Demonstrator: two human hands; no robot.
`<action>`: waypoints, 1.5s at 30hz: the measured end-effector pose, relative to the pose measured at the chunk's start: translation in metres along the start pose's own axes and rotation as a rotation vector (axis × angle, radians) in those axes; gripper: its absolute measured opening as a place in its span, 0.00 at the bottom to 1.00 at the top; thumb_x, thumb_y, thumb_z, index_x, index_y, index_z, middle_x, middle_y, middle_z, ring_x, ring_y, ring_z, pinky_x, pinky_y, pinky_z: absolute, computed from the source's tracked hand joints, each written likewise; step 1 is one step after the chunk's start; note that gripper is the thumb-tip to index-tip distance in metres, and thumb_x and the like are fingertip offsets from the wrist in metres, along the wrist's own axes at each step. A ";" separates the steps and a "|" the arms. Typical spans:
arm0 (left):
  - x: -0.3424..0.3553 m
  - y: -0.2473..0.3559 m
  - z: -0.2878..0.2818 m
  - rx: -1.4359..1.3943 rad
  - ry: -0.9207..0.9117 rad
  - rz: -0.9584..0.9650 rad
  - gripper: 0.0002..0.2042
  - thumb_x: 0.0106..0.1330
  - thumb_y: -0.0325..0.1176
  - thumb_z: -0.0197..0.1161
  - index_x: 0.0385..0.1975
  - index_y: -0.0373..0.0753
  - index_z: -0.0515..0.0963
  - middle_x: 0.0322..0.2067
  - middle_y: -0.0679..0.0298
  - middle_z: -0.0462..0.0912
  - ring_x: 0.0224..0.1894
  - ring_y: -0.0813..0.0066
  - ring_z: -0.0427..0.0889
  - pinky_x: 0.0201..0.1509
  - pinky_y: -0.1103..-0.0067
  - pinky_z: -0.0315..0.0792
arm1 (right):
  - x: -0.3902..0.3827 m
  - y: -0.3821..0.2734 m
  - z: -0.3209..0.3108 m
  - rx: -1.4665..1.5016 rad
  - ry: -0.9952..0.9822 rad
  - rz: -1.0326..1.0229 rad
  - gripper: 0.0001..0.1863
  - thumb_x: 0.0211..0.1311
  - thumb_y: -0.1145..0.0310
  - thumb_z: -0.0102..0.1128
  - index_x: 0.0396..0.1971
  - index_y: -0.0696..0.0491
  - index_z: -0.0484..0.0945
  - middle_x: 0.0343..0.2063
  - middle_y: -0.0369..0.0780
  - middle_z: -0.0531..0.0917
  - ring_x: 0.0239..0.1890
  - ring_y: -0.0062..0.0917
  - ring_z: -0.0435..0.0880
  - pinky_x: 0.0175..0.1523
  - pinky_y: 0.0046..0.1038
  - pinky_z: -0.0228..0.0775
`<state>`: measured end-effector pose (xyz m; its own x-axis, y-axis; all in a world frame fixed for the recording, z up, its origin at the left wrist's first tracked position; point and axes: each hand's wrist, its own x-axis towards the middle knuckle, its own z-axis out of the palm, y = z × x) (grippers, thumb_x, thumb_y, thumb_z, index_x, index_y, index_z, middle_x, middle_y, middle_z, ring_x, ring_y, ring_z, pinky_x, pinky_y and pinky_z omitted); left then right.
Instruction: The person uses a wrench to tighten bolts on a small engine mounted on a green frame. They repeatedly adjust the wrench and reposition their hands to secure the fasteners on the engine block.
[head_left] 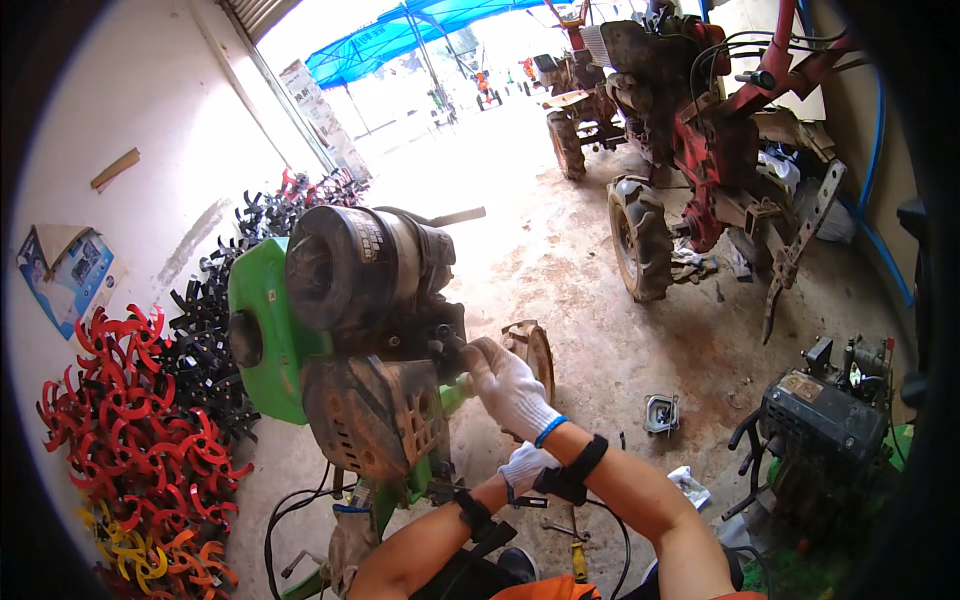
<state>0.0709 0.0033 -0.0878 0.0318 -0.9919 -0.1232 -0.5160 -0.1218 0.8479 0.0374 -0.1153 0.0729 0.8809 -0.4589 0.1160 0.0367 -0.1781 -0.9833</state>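
On a stained concrete floor [600, 385], a grimy metal engine with a green tank [370, 405] stands near heaped, curved red metal blades [145, 410]. The white-gloved right hand [508, 388] curls partly closed against the engine's side, its grip unclear; the white-gloved left hand [527, 466], partly hidden below, I cannot tell.

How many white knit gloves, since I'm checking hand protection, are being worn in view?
2: one on the right hand, at the grimy metal engine; one on the left hand, partly hidden by the right arm.
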 end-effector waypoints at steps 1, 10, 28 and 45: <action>-0.005 -0.008 0.001 0.052 0.006 0.030 0.20 0.78 0.35 0.66 0.66 0.36 0.80 0.63 0.60 0.85 0.66 0.66 0.83 0.71 0.70 0.75 | -0.001 0.000 0.003 0.011 0.016 -0.024 0.30 0.86 0.44 0.45 0.67 0.54 0.77 0.53 0.55 0.88 0.58 0.50 0.87 0.62 0.45 0.77; 0.028 0.025 0.018 0.056 -0.007 -0.441 0.10 0.88 0.33 0.48 0.57 0.41 0.75 0.45 0.72 0.75 0.45 0.83 0.70 0.52 0.81 0.73 | -0.016 -0.016 0.043 0.265 0.129 0.016 0.29 0.86 0.47 0.46 0.65 0.56 0.79 0.57 0.56 0.86 0.62 0.52 0.83 0.65 0.44 0.74; 0.000 0.085 -0.004 0.017 0.218 -0.253 0.17 0.80 0.39 0.61 0.59 0.35 0.81 0.47 0.50 0.90 0.49 0.59 0.89 0.55 0.67 0.80 | 0.023 -0.006 -0.050 -0.238 -0.039 -0.381 0.22 0.83 0.49 0.57 0.41 0.56 0.83 0.28 0.49 0.86 0.30 0.41 0.88 0.39 0.40 0.79; 0.007 0.092 -0.025 0.024 0.073 -0.489 0.27 0.82 0.53 0.52 0.63 0.35 0.79 0.55 0.46 0.87 0.59 0.49 0.85 0.65 0.64 0.75 | 0.083 -0.061 -0.101 -0.563 -0.411 -0.589 0.19 0.78 0.51 0.64 0.49 0.53 0.88 0.32 0.48 0.88 0.34 0.41 0.89 0.43 0.41 0.80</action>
<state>0.0450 -0.0162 0.0026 0.3346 -0.8188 -0.4664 -0.4453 -0.5736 0.6875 0.0610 -0.2305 0.1572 0.8951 0.1677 0.4131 0.3933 -0.7334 -0.5545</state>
